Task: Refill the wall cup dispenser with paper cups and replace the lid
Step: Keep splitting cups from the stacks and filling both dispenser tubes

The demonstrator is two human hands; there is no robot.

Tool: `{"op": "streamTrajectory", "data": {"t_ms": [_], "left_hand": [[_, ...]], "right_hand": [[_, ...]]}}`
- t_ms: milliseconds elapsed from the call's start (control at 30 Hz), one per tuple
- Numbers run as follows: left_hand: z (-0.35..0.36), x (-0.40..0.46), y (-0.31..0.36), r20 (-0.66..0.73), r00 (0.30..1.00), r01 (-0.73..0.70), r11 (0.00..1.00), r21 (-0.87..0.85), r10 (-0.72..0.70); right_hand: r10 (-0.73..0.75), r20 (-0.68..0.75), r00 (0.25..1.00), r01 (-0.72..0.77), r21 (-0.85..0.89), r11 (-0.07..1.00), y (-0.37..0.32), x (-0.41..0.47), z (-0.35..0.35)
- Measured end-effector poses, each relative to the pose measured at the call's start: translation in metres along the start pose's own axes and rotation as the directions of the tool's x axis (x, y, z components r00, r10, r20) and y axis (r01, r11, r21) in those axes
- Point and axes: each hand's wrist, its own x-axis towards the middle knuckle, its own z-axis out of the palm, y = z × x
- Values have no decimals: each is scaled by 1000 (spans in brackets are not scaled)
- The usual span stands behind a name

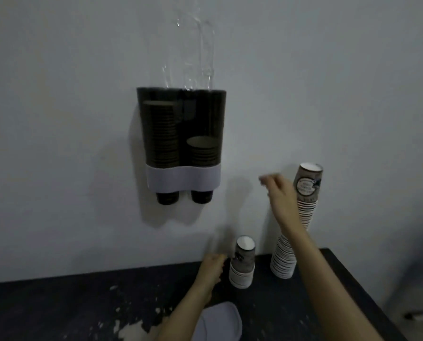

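Note:
The wall cup dispenser [182, 141] has two dark tubes and a white band at its foot; the left tube is nearly full, the right one under half full, and its top is uncovered. The white lid [220, 321] lies flat on the dark table [57, 308]. A short stack of inverted paper cups [243, 263] stands near the wall, and my left hand [211, 265] sits against its left side; the grip is hidden. My right hand [278, 190] is blurred in the air, fingers loosely spread, just left of the tall leaning cup stack [296, 225].
A clear plastic sleeve [198, 52] hangs on the wall above the dispenser. The table's right edge [353, 279] drops off toward a dim floor area. White paint chips mark the table's front.

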Motion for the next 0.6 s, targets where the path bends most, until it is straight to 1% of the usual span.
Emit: {"op": "streamTrajectory", "data": {"t_ms": [33,67,100,133,167,200,300,367,467,533,600], "left_hand": [[2,5,-9,4,1000,7,996,87,-7],[4,9,-17,6,1000,10,987,158,-11],[6,17,-24,12,1000,18,975,221,-21],[8,23,-30,19,999,27,959,281,-34],[10,30,-35,32,999,31,941,336,-44],[12,38,-42,45,997,36,921,387,-57],[21,61,-64,49,997,33,868,496,-66],[27,88,-85,23,999,19,844,536,-37],[38,123,-107,6,998,-60,840,539,68],[45,125,-100,31,993,-113,847,519,113],[48,122,-93,62,988,-152,864,479,140]], "right_hand": [[151,69,986,-148,-42,988,35,-12,-1],[282,135,950,-268,-112,957,64,-24,0],[391,199,899,-356,-188,915,89,-36,1],[461,254,850,-397,-266,878,109,-46,3],[502,293,814,-409,-323,853,125,-53,7],[524,312,792,-419,-347,839,138,-60,10],[517,300,802,-431,-310,848,177,-72,26],[544,267,795,-473,-289,832,204,-75,36],[537,247,806,-480,-257,839,227,-76,43],[503,247,828,-440,-270,857,238,-78,47],[461,218,860,-392,-295,872,243,-81,51]]}}
